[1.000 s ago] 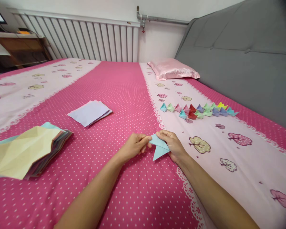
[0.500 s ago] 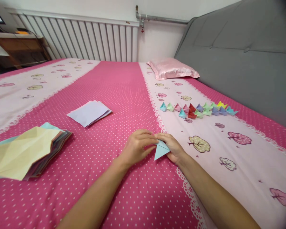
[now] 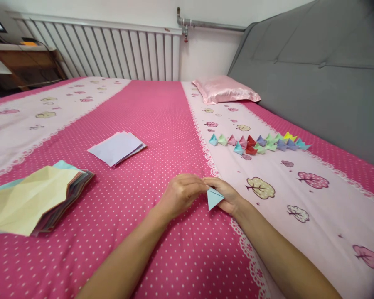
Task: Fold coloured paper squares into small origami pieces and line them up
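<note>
A small folded piece of light blue paper point(image 3: 215, 198) is held between my two hands, low over the bed, with its pointed corner toward me. My right hand point(image 3: 227, 194) is closed around its right side. From the left, the fingers of my left hand point(image 3: 183, 192) are pressed together on its upper edge. Part of the paper is hidden behind the fingers. Folded paper boats point(image 3: 251, 148) in several colours stand in two rows beyond my right hand.
To the left lies a thick stack of creased paper point(image 3: 28, 199), cream sheet on top. Behind it is a thinner pile of lilac paper point(image 3: 116, 147). A pink pillow point(image 3: 226, 89) rests near the grey headboard point(image 3: 305, 62). A white radiator point(image 3: 112, 50) lines the wall.
My left hand has come slightly lower, its fingers now closer together on the paper. The light blue paper has turned a little, and its tip has shifted right.
</note>
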A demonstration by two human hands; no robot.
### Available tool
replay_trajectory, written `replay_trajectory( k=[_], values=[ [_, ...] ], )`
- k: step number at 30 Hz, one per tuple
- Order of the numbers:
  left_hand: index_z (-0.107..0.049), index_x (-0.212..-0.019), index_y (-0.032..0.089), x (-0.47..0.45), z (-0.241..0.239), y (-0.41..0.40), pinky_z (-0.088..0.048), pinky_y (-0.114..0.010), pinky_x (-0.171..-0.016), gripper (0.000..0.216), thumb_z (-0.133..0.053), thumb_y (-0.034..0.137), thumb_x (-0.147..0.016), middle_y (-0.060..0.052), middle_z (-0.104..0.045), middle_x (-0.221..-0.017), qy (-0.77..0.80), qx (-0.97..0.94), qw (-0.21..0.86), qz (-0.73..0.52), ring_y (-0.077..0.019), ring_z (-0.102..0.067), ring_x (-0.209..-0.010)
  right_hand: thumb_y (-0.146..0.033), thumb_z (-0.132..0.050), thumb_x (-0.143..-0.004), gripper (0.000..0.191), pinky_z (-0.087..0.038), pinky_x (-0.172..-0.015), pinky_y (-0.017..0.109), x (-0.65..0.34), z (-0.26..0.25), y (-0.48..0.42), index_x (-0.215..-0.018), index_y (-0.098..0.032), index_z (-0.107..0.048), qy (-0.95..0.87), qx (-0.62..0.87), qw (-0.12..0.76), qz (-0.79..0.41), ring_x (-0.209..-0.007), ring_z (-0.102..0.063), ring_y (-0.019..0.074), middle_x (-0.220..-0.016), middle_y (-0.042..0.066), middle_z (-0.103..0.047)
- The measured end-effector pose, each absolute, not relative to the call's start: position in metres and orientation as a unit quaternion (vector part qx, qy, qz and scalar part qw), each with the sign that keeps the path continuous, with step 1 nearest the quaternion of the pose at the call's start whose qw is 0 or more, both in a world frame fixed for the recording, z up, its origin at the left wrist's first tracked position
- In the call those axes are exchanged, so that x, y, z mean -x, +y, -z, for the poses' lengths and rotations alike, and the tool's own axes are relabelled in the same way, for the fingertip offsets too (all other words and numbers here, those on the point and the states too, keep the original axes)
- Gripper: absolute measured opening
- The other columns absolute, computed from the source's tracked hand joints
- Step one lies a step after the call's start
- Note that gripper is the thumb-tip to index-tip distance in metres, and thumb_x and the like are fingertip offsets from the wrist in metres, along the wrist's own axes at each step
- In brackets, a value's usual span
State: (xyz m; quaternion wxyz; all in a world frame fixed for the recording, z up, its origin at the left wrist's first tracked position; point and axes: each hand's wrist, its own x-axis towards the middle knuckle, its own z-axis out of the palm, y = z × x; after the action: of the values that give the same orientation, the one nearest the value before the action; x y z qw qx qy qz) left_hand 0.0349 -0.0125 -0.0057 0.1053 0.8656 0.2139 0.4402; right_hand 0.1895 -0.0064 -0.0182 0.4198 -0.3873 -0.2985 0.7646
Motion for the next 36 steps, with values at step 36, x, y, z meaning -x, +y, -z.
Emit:
replay_trajectory(
  k=[36],
  values=[
    [-0.067,-0.084,0.017,-0.028,-0.005,-0.014,-0.049,-0.024,-0.065,0.017,-0.05,0.019,-0.081,-0.003,-0.07,-0.076,0.43,-0.771,0.175,-0.437,-0.0129,-0.063,-0.067,-0.032,-0.071,-0.067,0.029,-0.047,-0.067,0.027,-0.19,0.016,-0.009,-0.092,-0.02,-0.063,-0.532,0.412,0.553,-0.491,-0.068,-0.061,0.0142,-0.075,0.001,-0.067]
  ],
)
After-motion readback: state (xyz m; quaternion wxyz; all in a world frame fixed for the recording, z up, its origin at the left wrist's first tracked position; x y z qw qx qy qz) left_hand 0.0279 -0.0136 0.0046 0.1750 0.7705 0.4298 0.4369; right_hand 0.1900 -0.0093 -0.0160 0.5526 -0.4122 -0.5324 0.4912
